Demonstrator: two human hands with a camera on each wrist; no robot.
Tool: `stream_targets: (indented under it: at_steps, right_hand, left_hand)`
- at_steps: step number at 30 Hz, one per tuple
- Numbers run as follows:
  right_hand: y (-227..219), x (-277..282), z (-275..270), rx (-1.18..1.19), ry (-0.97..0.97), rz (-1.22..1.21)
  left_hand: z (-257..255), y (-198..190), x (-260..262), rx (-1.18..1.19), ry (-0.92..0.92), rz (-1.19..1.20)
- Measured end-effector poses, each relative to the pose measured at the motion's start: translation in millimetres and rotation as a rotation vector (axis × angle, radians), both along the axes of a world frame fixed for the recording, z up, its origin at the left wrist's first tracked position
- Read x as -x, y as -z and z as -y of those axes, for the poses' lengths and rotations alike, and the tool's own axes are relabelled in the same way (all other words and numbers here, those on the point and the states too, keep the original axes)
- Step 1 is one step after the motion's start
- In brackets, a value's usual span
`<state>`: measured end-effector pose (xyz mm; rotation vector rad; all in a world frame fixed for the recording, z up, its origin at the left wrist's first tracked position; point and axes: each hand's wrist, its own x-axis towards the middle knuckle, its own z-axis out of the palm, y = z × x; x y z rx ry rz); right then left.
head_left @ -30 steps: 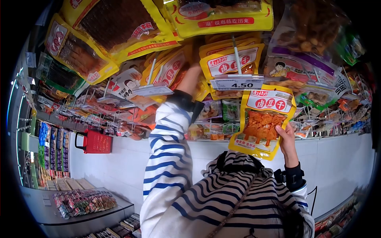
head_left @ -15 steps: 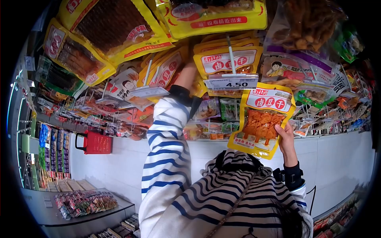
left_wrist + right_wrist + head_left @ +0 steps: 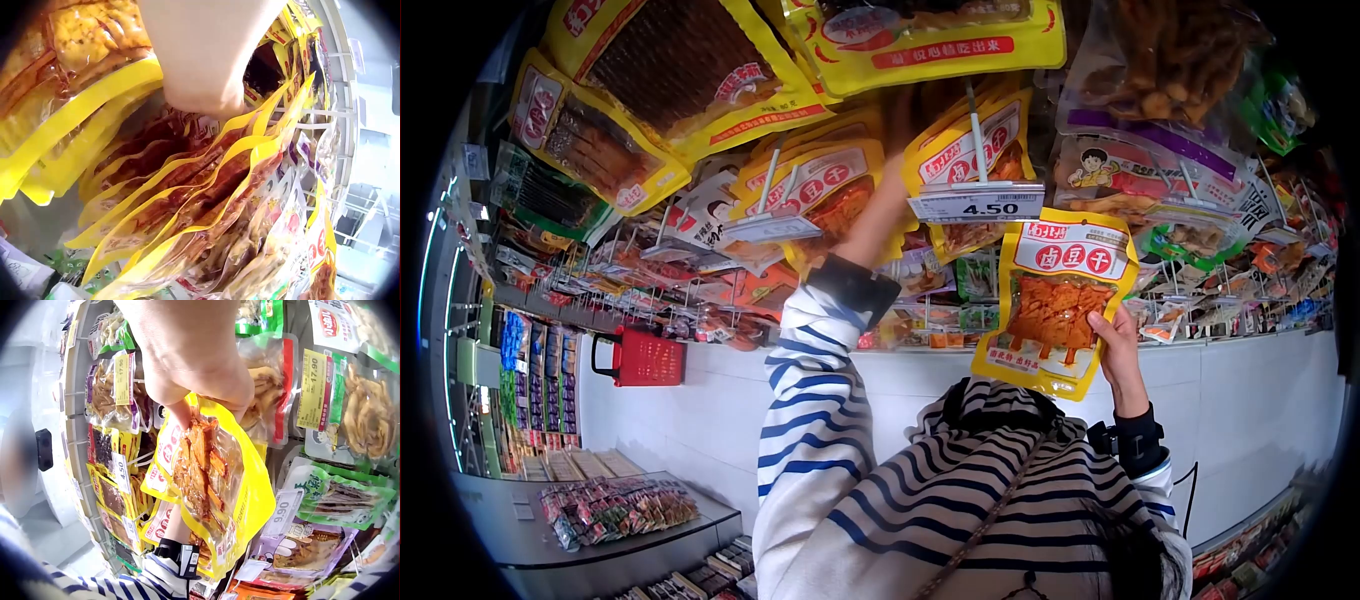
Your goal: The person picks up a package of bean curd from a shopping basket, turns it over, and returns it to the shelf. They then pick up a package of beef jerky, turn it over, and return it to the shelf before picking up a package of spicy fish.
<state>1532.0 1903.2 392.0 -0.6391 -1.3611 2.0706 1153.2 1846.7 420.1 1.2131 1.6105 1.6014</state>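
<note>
My right hand (image 3: 1122, 350) pinches a yellow-edged pack of dried tofu (image 3: 1060, 285) by its side, thumb on the front, and holds it upright below the price tag. In the right wrist view, the fingers reach over the edge of this pack (image 3: 209, 481). My left hand (image 3: 895, 165) reaches in between two rows of hanging dried tofu packs; its fingers are hidden. The left row (image 3: 835, 190) hangs beside the wrist, and the right row (image 3: 972, 150) hangs slanted on its hook. In the left wrist view the hand (image 3: 200, 62) is over the fanned packs (image 3: 187, 206); I cannot tell what it grips.
A price tag (image 3: 977, 203) reading 4.50 sticks out in front of the right row. Large yellow packs (image 3: 700, 75) hang overhead. A red basket (image 3: 650, 360) is at the left by the white floor (image 3: 710, 420). A low counter (image 3: 710, 520) with piled packets stands lower left.
My left hand has gone deeper and higher between the rows. The packs behind the 4.50 tag have turned and shifted right. The right hand still holds its pack in nearly the same place.
</note>
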Motion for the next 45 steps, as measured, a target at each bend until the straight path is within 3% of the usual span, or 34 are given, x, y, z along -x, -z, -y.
stream_targets:
  at_steps: [6,28,45]
  right_hand:
    - [-1,-3,-1,0.018,-0.014,-0.010]
    - [2,-6,0,0.049,-0.005,-0.024]
    - [2,-4,5,0.071,-0.026,-0.025]
  left_hand:
    - [-23,-4,-9,-0.010,0.025,-0.015]
    - [16,11,11,0.066,0.058,0.022]
    - [15,20,11,0.076,0.009,-0.058]
